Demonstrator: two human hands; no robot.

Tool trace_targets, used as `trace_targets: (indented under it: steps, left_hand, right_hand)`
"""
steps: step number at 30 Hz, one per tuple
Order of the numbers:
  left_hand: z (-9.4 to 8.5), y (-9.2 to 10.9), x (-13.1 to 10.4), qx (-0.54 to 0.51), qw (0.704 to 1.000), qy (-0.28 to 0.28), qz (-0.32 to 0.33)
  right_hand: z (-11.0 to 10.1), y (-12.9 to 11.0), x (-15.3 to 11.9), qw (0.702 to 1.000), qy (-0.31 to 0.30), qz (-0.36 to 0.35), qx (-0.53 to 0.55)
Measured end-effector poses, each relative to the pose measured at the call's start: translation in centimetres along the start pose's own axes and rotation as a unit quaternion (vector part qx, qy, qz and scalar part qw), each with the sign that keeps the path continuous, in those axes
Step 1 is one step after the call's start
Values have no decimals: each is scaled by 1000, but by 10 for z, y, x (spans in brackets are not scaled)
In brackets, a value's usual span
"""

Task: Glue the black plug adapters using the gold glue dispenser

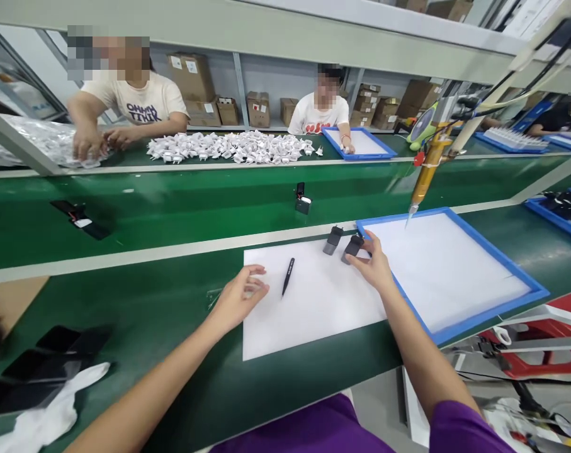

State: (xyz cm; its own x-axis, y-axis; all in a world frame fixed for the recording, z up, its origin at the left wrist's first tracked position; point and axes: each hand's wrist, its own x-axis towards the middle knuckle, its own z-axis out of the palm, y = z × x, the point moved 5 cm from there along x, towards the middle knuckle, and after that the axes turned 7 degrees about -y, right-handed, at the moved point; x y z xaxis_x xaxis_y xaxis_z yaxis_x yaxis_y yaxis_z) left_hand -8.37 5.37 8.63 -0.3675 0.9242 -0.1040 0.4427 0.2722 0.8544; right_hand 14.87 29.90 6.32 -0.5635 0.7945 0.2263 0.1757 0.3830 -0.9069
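Note:
My right hand (374, 263) is closed on a small black power adapter case (353, 246), thumb on the near side and fingers on the far side. A similar black adapter case (333, 240) stands just left of it, at the back edge of a white sheet (308, 321). My left hand (242, 293) hovers at the sheet's left edge with fingers curled and apart, holding nothing. Between the hands lies a pair of black tweezers (288, 278), tip toward me.
A blue-framed white tray (436, 336) adjoins the sheet; a yellow dispenser (429, 170) hangs above it. Opened black cases (303, 200) lie on the green belt (209, 204). Black pads (44, 365) and white cloth (53, 409) lie left. Co-workers sit opposite beside white plugs (238, 148).

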Motion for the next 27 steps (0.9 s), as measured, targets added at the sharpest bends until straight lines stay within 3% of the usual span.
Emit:
trace_targets:
  steps: [4, 8, 11, 15, 19, 22, 24, 27]
  left_hand:
    - [0, 16, 89, 89, 996, 29, 7]
    - [22, 36, 193, 108, 992, 71, -7]
    - [49, 51, 252, 90, 989, 111, -31]
    - [79, 65, 298, 59, 981, 169, -70]
    - [86, 65, 317, 36, 982, 175, -67]
    - [69, 62, 305, 25, 987, 155, -36]
    - [49, 64, 277, 17, 992, 126, 12]
    - [20, 72, 203, 53, 993, 48, 90]
  right_hand:
    - [5, 17, 16, 999, -7, -6, 34]
    - [-3, 14, 10, 998, -17, 3, 56]
    - [-29, -2, 2, 994, 85, -36, 62]
    - [-56, -16, -11, 964, 253, -52, 57]
    - [-60, -24, -19, 946, 314, -59, 49]
    - [-65, -31, -25, 931, 357, -78, 13]
    - [-69, -33, -25, 932, 355, -66, -21]
    - [-65, -28, -15, 971, 237, -22, 9]
